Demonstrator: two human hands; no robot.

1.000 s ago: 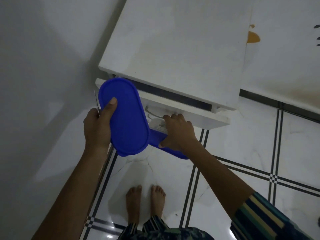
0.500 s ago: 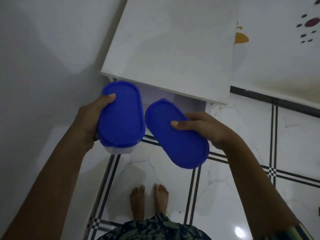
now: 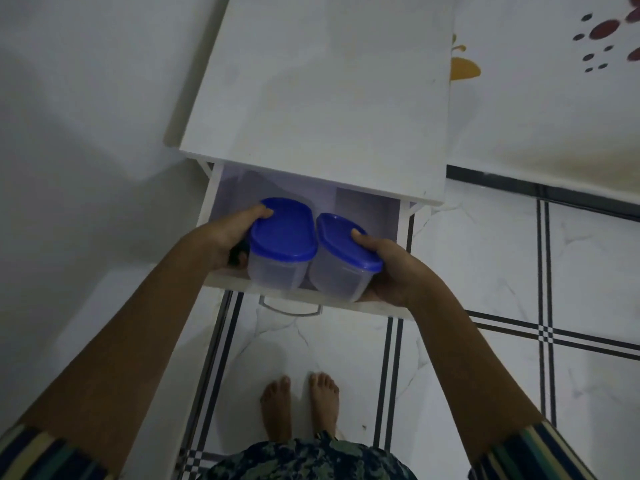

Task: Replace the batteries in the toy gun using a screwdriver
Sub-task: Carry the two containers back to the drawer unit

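Note:
My left hand grips a clear oval container with a blue lid, thumb on the lid; a dark handle, possibly the screwdriver, shows under the same palm. My right hand grips a second clear container with a blue lid, thumb on top. Both containers sit side by side, low inside the open white drawer. No toy gun or batteries are visible.
The drawer belongs to a white cabinet standing against a grey wall on the left. A metal pull handle hangs on the drawer front. Below are white floor tiles with black lines and my bare feet.
The drawer went from nearly closed to pulled out. Both hands, which held the containers up above the floor, have lowered them into the drawer.

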